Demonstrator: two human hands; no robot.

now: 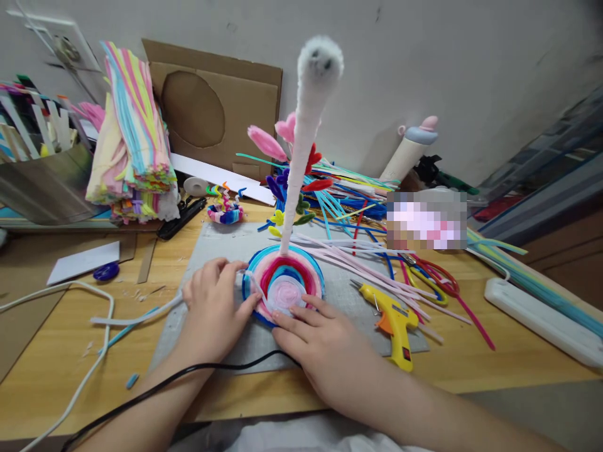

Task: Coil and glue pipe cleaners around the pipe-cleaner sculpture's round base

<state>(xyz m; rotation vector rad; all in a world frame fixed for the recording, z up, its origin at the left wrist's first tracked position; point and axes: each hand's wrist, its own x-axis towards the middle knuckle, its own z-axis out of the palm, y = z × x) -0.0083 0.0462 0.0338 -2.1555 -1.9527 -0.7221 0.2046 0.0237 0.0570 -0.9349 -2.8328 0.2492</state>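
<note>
A round base (315,267) of coiled pipe cleaners in blue, pink and red lies on a grey mat, with a tall white fuzzy stem (301,144) rising from its back edge. Several coloured loops stick out beside the stem. Inside the base sits a pale pink spiral coil (286,292). My left hand (214,301) is at the base's left side, thumb and fingers closed on a pale pipe cleaner (141,319) whose tail trails out to the left. With fingers spread flat, my right hand (325,342) rests on the coil and the base's front right edge.
A yellow glue gun (396,323) lies to the right, near scissors (426,282) and loose pale pipe cleaners (377,267). A black cord (188,370) crosses my left forearm. Pipe cleaner bundles (136,125), cardboard (254,107), a power strip (541,320) and a small striped ring (226,213) surround the mat.
</note>
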